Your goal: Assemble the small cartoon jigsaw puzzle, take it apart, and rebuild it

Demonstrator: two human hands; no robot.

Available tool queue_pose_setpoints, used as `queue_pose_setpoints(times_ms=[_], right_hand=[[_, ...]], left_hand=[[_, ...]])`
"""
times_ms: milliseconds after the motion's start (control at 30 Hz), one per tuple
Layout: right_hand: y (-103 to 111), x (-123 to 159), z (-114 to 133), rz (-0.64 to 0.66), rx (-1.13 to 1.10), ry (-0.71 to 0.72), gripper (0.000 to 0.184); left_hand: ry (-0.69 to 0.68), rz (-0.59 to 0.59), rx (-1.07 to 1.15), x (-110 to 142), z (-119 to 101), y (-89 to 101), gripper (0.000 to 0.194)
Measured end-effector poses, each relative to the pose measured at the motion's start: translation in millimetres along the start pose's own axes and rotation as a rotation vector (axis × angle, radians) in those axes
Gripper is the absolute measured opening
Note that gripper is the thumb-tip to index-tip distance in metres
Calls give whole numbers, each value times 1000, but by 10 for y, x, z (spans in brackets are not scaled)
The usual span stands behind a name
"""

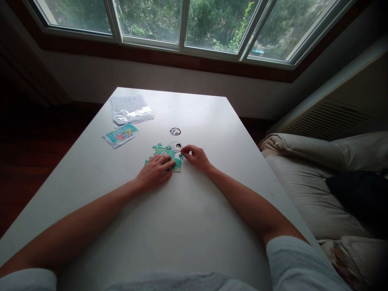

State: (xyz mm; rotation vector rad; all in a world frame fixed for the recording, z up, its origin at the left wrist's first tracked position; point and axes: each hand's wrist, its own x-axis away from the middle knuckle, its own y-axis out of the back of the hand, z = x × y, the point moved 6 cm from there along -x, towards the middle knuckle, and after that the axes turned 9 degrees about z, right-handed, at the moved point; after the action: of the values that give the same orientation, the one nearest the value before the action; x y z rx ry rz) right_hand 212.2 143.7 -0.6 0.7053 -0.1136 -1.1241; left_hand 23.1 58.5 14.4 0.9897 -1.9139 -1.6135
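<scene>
Jigsaw puzzle [165,152], between the table's [188,226] side edges
Left hand [155,169], fingers loosely spread, should brace it flat; right hand [195,157] pinches a puzzle piece [181,156]: press level.

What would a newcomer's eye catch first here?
The teal jigsaw stands out on the white table, the left hand over it and the right hand at its right edge. Next come the colourful picture card beyond it to the left and the bright window across the top.

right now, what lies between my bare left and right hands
Part of the flat green jigsaw puzzle, plus a small green interlocking piece by your right hand, in the head view.
</scene>
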Motion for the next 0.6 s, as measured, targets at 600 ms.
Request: queue_pose_setpoints(times_ms=[600], right_hand=[[-92, -285, -28, 124, -138, 40, 17]], left_hand=[[42, -30, -33, 20, -35, 45, 37]])
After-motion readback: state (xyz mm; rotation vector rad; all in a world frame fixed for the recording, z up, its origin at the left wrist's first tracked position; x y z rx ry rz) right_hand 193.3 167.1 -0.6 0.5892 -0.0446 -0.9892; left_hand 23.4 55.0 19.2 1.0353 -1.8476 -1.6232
